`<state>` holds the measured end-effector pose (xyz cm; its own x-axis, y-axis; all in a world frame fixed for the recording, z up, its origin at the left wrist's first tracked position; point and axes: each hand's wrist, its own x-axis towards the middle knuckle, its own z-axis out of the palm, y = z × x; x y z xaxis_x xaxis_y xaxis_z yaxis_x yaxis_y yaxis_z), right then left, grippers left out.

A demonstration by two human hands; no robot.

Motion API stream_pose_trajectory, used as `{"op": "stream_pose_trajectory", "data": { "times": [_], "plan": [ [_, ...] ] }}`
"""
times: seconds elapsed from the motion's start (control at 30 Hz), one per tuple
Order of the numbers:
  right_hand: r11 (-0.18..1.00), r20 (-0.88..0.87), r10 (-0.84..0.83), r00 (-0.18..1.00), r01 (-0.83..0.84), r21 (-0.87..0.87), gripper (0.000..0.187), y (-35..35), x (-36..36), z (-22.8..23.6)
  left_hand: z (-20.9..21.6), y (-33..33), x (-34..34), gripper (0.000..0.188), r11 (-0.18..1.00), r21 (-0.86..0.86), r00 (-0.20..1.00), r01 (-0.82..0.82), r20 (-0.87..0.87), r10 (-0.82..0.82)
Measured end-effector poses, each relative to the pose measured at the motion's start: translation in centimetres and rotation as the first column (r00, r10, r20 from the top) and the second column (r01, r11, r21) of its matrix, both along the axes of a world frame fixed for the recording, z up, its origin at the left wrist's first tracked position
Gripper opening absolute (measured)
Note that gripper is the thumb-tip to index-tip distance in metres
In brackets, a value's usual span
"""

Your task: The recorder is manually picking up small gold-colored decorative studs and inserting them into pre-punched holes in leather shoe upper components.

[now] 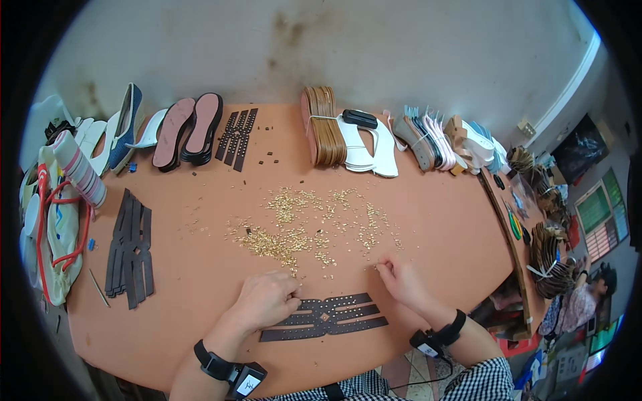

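Note:
A dark brown cut-out strap piece (326, 318) with rows of small gold studs and punched holes lies on the table just in front of me. My left hand (269, 298) is closed at its left end, fingertips bent down beside the strap's upper edge; what they hold, if anything, is hidden. My right hand (400, 279) is off the strap's upper right corner, thumb and forefinger pinched together; anything between them is too small to make out. Beyond both hands, loose gold studs (274, 246) are scattered in heaps over the table.
A stack of plain dark strap pieces (131, 250) lies at left beside a thin metal tool (99, 289). Further back are another studded strap (237, 139), pink-topped soles (202, 127), a tied bundle of brown soles (323, 127) and white cut-outs (384, 150). A person (583, 304) is at far right.

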<state>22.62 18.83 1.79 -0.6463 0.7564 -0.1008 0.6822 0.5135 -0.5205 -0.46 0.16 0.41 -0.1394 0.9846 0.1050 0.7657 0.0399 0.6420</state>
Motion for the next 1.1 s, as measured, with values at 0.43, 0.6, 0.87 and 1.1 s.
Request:
{"op": "stream_pose_trajectory", "data": {
  "times": [0.43, 0.6, 0.87, 1.1],
  "plan": [
    [0.962, 0.274, 0.173, 0.946, -0.222, 0.159, 0.016, 0.6, -2.6, 0.4, 0.6, -0.2, 0.1, 0.009, 0.996, -0.086, 0.999, 0.000, 0.050, 0.005],
    [0.962, 0.273, 0.189, 0.943, -0.233, 0.139, 0.019, 1.4, -2.6, 0.2, 0.3, -0.1, 0.1, 0.010, 0.997, -0.078, 0.999, 0.008, 0.048, -0.005],
    [0.932, 0.220, 0.264, 0.939, -0.307, 0.191, 0.019, 2.5, -2.7, -0.2, -0.2, 0.1, 0.0, 0.010, 0.999, -0.046, 1.000, -0.012, 0.013, 0.012],
    [0.954, 0.118, 0.298, 0.947, -0.298, -0.016, 0.010, -4.9, 0.5, 2.0, -0.6, -0.1, 0.1, 0.011, 1.000, -0.012, 1.000, -0.012, -0.024, 0.012]
  ]
}}
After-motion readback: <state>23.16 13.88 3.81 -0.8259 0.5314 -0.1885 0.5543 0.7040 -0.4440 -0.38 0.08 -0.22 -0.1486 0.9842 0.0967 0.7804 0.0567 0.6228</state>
